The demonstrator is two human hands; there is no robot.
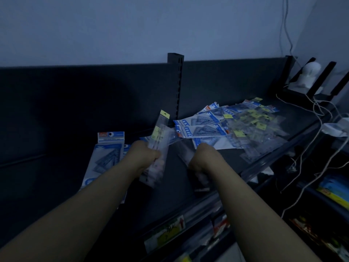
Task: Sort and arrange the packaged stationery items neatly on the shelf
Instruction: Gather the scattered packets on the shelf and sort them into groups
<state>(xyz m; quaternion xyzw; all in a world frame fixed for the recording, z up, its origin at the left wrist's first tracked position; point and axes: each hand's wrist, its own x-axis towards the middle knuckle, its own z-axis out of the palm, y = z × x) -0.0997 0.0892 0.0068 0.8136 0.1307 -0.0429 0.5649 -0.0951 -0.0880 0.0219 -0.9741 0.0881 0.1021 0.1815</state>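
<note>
My left hand grips a bunch of clear ruler packets with yellow tags, held upright above the dark shelf. My right hand holds another clear packet, tilted toward the left. A loose heap of packets, blue-and-white set-square packs mixed with yellow-tagged clear ones, lies on the shelf to the right. Blue-and-white set-square packs lie stacked on the shelf to the left, partly hidden by my left forearm.
A black slotted upright post stands at the shelf's back. White cables trail over the right end near a white device. The front rail carries price labels; lower shelves hold colourful packets.
</note>
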